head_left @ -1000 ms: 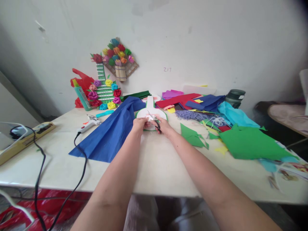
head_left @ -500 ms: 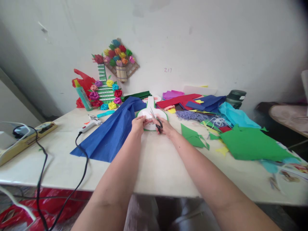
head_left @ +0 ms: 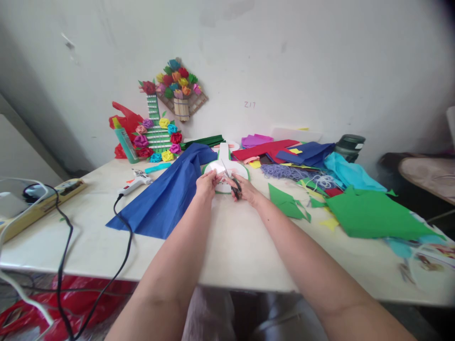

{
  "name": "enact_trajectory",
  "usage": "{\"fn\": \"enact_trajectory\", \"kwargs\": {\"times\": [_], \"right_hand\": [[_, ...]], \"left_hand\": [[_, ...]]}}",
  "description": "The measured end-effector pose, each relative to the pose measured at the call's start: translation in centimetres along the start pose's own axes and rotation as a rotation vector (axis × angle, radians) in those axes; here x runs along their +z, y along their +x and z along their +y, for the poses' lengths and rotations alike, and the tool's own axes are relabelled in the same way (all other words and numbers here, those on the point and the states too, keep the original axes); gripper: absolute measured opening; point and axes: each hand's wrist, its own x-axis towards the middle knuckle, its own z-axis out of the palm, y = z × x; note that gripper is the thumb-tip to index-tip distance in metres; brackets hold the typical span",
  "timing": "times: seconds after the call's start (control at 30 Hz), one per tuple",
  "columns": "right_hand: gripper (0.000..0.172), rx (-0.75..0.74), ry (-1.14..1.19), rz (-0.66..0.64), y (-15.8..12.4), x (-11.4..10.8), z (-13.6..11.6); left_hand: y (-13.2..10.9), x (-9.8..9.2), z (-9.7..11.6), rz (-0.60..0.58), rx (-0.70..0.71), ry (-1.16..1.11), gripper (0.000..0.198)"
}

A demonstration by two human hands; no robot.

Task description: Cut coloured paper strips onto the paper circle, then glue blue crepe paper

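My right hand (head_left: pixel 246 186) grips a pair of black-handled scissors (head_left: pixel 235 190), the blades pointing up and to the left. Close beside it, my left hand (head_left: pixel 207 183) has its fingers pinched together; what is in them is too small to make out. Both hands are over the lower part of a white, guitar-shaped cutout (head_left: pixel 223 154) with a green border, which lies on the table. The hands partly hide its rounded bottom. To the left of my left hand spreads a sheet of blue crepe paper (head_left: pixel 156 203).
A glue gun (head_left: pixel 137 183) with a black cord lies left, near a power strip (head_left: pixel 60 199). A flower-decorated guitar shape (head_left: pixel 156 125) and a green bottle (head_left: pixel 125 142) stand behind. Purple yarn (head_left: pixel 282 171), green paper (head_left: pixel 377 213) and scraps lie right, before a dark jar (head_left: pixel 350 148).
The whole view has shifted slightly, so things appear a little further right. Both hands keep nearly the same pose over the white cutout, with the scissors still in my right hand.
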Motion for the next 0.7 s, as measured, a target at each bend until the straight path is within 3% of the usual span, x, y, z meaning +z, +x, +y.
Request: {"fn": "enact_trajectory", "kwargs": {"times": [0.53,0.7], "right_hand": [[0.071,-0.017,-0.039,-0.014,-0.6,0.3,-0.6],[0.072,-0.051,0.004,0.001,-0.3,0.3,-0.2]], "left_hand": [[-0.6,0.7,-1.1,-0.069,-0.037,0.013,0.01],[-0.7,0.9,-1.1,-0.036,-0.032,0.029,0.007]]}}
